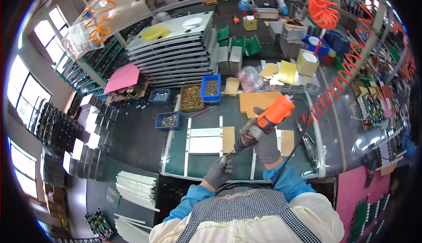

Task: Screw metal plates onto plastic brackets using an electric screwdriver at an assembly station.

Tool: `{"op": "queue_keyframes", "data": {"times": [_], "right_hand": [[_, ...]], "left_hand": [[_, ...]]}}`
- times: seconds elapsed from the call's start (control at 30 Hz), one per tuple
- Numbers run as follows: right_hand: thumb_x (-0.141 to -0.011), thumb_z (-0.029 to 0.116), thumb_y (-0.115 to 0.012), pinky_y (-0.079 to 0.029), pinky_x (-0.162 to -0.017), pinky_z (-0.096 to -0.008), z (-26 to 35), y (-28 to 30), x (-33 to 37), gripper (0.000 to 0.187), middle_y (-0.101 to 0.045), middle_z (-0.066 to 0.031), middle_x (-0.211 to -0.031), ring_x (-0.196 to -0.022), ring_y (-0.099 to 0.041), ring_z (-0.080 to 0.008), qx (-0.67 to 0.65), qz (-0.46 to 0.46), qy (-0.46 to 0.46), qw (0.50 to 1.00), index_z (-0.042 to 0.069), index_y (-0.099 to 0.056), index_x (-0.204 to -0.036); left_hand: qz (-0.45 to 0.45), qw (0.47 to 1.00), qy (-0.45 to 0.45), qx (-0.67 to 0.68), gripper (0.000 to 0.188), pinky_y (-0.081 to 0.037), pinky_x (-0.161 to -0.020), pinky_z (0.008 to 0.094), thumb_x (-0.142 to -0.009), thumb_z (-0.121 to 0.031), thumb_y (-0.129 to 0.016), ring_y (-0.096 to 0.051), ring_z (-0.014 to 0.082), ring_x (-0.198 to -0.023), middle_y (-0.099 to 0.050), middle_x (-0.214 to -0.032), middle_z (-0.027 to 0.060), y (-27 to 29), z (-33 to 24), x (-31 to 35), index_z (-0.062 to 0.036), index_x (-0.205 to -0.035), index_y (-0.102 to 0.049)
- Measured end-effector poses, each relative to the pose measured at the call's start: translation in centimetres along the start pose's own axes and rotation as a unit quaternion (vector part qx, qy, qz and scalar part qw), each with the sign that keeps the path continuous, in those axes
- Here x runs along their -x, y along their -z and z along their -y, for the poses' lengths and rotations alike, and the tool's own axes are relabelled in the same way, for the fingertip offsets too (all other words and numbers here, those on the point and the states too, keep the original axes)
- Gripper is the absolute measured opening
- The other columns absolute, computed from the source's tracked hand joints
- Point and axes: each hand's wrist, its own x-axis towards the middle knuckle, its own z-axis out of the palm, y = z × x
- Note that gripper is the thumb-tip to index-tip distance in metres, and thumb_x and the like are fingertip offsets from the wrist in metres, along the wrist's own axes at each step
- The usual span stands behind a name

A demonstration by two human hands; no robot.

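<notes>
Over the green bench [240, 166], the right hand [267, 147] grips an orange power screwdriver [271, 116] slanting far right to near left, its bit [230, 153] at the bunched left hand [218, 173]; whether that pinches anything, I can't tell.

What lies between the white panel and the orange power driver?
In the head view, a tan rectangular piece lies between the white panel and orange power driver.

No lettering can be read; dark marks on the orange power driver [277, 111] seem too small.
</notes>
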Motion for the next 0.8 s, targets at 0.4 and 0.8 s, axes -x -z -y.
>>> {"op": "queue_keyframes", "data": {"times": [0.4, 0.8], "right_hand": [[-0.086, 0.014, -0.07, -0.053, -0.071, -0.0378, 6.3, 10.4, 4.2, 0.047, -0.063, -0.0093, -0.079, -0.075, -0.065, -0.0216, -0.018, -0.151, 0.101, 0.983, 0.003, -0.045, -0.125], [-0.086, 0.016, -0.072, -0.054, -0.077, -0.0383, 9.7, 13.7, 3.3, 0.03, -0.065, -0.0113, -0.088, -0.08, -0.066, -0.0227, 0.089, -0.159, 0.247, 0.952, 0.002, -0.059, -0.108]], "left_hand": [[-0.073, 0.921, -0.098, -0.371, 0.034, -0.039, -0.059, 0.0199, -0.101, -0.027, -0.056, -0.046, 0.006, -0.067, -0.056, -0.084, -0.001, -5.9, 6.7, -3.1, 0.0019, -0.119, -0.06], [-0.176, 0.934, -0.094, -0.295, 0.03, -0.041, -0.059, 0.0186, -0.101, -0.022, -0.055, -0.048, 0.0062, -0.07, -0.058, -0.088, 0.0007, -4.2, 6.8, -6.1, 0.0014, -0.118, -0.061]]}}
